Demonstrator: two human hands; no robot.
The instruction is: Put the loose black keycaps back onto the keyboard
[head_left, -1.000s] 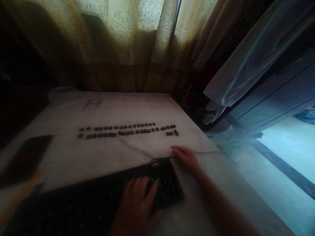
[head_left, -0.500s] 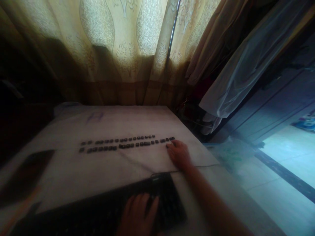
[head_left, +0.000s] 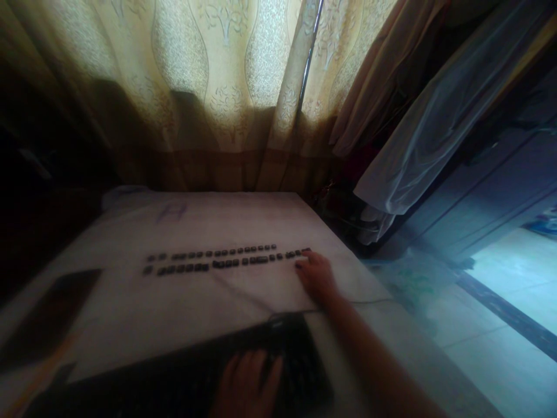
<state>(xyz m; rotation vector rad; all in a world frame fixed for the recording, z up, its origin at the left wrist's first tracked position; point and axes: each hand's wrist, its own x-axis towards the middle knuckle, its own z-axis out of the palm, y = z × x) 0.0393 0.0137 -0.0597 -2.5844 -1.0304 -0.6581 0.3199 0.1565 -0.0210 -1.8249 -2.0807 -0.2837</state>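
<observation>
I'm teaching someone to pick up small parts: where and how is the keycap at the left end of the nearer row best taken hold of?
Probably pinch the keycap by its left and right sides, coming from above and the near side. It is small and low on the table, with a gap before the next keycap to its right, while another keycap lies close behind.

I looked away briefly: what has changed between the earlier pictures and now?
The right hand has moved forward, from beside the far right corner of the keyboard to the right end of the loose keycaps; blur hides whether it grips one. The view has tilted up. The left hand stays on the keyboard, and the visible keycaps keep their rows.
</observation>
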